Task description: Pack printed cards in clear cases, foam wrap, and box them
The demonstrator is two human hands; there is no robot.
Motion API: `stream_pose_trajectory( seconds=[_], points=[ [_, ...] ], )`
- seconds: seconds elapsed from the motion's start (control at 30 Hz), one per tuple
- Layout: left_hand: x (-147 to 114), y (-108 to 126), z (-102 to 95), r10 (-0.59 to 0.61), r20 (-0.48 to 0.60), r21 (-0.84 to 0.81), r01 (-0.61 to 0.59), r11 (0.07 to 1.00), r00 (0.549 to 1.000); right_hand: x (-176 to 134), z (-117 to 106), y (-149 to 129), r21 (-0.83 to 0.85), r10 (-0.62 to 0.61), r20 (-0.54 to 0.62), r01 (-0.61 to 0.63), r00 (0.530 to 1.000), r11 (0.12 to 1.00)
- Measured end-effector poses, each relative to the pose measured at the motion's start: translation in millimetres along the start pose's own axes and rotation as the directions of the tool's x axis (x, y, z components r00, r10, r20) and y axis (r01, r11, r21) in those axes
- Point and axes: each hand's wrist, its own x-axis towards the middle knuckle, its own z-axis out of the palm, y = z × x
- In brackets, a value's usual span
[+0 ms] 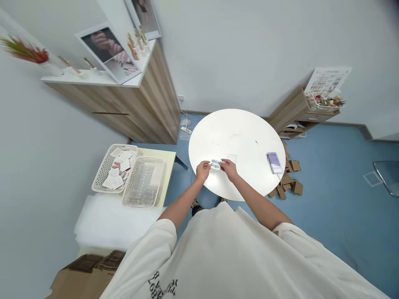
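Over the near part of the round white table (243,182), a small white card of press-on nails (215,164) is held level between both hands. Two rows of little teal and pink nails show on it. My left hand (203,171) pinches its left edge, with thumb and fingers closed. At the right edge, my right hand (229,168) grips the card, fingers bent around it. Just beyond my right hand lies a flat, clear or white plastic case (232,158) on the tabletop.
A pixelated phone-like object (274,162) with a cable lies at the table's right. To the left, one basket (99,174) holds packets and another (162,182) clear plastic cases. Cardboard boxes (293,187) lie on the floor. A wooden cabinet (152,99) stands at back left.
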Motion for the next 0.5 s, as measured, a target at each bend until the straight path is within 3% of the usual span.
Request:
stream_pose_trajectory(
  seconds=[0.13,0.23,0.37,0.5],
  points=[
    [-11.7,-12.4,56.5,-0.076,0.028,-0.008,0.077,0.997,0.997,3.4,-58.4,16.0,-0.060,0.040,-0.021,-0.042,0.999,0.997],
    [-21.9,-20.1,88.2,-0.129,0.071,0.071,0.124,0.990,0.989,8.2,-97.9,28.7,-0.104,0.037,-0.033,-0.040,0.999,0.994],
    [-33.8,-29.5,111.9,-0.222,0.087,0.231,0.198,0.953,0.971,20.1,-141.3,43.8,-0.188,0.042,-0.092,-0.059,0.995,0.980],
    [-39.2,-35.1,123.0,-0.329,0.114,0.292,0.285,0.913,0.937,34.7,-167.2,57.1,-0.354,0.049,-0.143,-0.098,0.988,0.930]
  ],
)
